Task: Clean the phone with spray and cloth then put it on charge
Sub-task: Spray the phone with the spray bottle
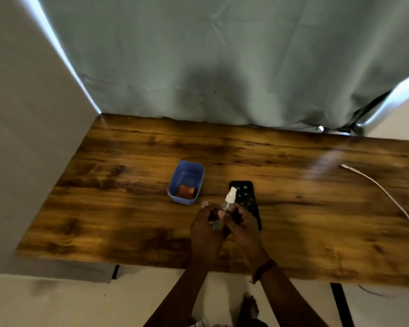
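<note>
A small clear spray bottle [227, 202] with a white nozzle is tilted over the near end of a black phone [246, 197], which lies flat on the wooden table [128, 208]. My left hand [204, 228] and my right hand [242, 226] both wrap around the bottle's lower body. Its nozzle points away from me, toward the phone's far end. A small clear cap [205, 203] lies on the table by my left fingers. An orange-brown cloth [186, 191] sits folded inside a blue plastic tub [187, 181] left of the phone. A white charging cable [383, 192] runs along the right side.
A grey-green curtain [222, 67] hangs behind the table's far edge. A pale wall panel [21, 138] stands at the left. The cable's plug end [343, 165] rests on the table, far right of the phone. A black table leg [340, 303] shows below the near edge.
</note>
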